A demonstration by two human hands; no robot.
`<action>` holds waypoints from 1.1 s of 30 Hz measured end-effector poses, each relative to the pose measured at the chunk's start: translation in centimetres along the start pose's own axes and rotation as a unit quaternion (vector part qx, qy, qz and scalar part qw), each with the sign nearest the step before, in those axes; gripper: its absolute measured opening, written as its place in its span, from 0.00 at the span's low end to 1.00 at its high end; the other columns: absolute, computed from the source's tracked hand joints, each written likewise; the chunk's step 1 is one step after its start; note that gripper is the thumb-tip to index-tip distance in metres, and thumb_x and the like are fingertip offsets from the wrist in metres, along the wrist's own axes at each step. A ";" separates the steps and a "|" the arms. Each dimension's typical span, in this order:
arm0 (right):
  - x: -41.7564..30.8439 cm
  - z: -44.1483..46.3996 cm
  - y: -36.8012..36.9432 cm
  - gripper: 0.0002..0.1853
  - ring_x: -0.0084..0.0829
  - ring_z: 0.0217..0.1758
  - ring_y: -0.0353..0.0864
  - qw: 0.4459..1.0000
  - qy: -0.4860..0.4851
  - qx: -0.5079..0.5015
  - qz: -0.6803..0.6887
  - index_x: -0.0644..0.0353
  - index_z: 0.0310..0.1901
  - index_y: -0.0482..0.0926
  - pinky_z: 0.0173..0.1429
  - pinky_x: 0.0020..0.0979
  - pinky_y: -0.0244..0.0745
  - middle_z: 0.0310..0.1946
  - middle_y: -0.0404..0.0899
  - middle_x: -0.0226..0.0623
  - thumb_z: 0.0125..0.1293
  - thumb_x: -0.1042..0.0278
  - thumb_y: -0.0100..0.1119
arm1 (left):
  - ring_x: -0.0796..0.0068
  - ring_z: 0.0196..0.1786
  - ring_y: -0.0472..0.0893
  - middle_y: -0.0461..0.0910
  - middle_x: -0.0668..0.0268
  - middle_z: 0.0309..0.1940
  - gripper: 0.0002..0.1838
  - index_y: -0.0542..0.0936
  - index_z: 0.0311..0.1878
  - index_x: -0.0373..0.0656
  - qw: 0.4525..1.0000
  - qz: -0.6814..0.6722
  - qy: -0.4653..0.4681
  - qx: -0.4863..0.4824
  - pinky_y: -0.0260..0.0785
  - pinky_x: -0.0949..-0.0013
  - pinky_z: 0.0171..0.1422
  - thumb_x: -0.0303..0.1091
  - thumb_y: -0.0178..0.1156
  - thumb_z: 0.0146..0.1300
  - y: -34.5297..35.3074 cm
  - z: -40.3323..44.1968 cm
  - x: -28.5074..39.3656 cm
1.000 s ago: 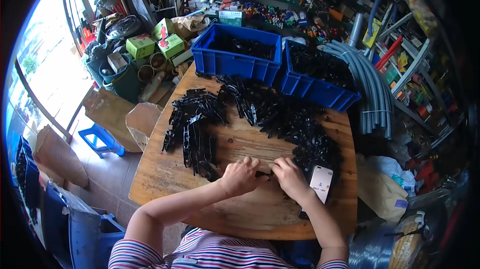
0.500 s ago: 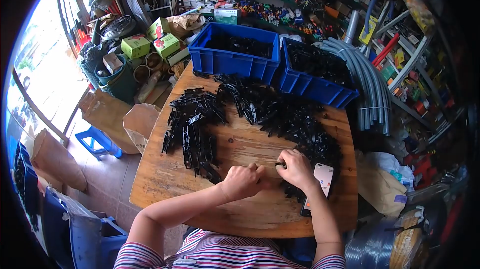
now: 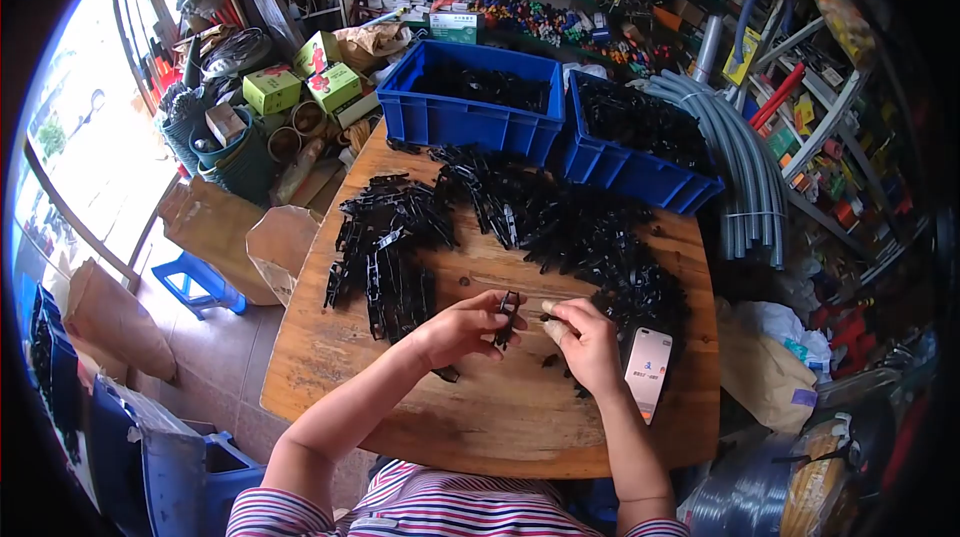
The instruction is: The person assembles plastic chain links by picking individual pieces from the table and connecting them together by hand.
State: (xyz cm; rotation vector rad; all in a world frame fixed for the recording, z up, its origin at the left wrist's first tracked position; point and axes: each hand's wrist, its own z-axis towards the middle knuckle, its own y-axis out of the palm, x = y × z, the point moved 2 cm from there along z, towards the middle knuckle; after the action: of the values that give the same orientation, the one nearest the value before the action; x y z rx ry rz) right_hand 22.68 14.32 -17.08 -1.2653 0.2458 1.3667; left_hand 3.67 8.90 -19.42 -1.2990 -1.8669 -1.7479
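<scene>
Gripping a slim black part [image 3: 507,321] between thumb and fingers, the left hand [image 3: 464,330] is half curled above the middle of the wooden counter [image 3: 430,427], the part's long side running away from the person's body. The right hand [image 3: 588,340] is just beside it, thumb and forefinger pinched together on a small dark piece [image 3: 547,316] whose shape is too small to make out. Near the right wrist a phone [image 3: 648,369] lies face up, its screen lit, next to the right-hand heap [image 3: 640,287] of black parts. Another heap [image 3: 395,247] lies on the left. Along the far edge, a blue bin [image 3: 465,125] and a second bin [image 3: 630,177] hold more.
</scene>
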 end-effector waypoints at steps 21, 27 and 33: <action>-2.1 -0.1 2.5 0.12 0.23 0.36 0.78 0.995 0.006 0.012 0.102 0.69 0.42 0.80 0.42 0.23 0.74 0.34 0.78 0.34 0.56 0.79 0.66 | 0.55 0.23 0.79 0.76 0.59 0.17 0.14 0.72 0.25 0.44 0.590 0.710 0.305 0.234 0.69 0.58 0.26 0.41 0.65 0.51 0.3 -1.2 0.1; -2.1 0.1 2.7 0.11 0.22 0.32 0.76 0.997 0.007 -0.005 0.078 0.68 0.40 0.81 0.36 0.22 0.72 0.29 0.77 0.32 0.55 0.74 0.68 | 0.56 0.23 0.78 0.75 0.60 0.16 0.13 0.72 0.25 0.44 0.588 0.715 0.306 0.223 0.69 0.59 0.26 0.39 0.66 0.47 0.2 -1.3 0.0; -1.8 -0.2 2.7 0.12 0.19 0.24 0.74 0.984 0.075 -0.119 0.112 0.69 0.41 0.81 0.27 0.22 0.69 0.28 0.76 0.33 0.59 0.69 0.65 | 0.59 0.20 0.76 0.73 0.63 0.16 0.15 0.70 0.22 0.44 0.559 0.732 0.342 0.187 0.68 0.61 0.25 0.39 0.67 0.46 0.1 -1.6 0.0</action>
State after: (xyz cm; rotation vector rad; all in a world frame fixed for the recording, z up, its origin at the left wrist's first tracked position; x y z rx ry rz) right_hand 20.12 12.36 -17.23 -1.5797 0.3460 1.5284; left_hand 3.17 7.43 -18.95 -1.0434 -0.2088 -0.5755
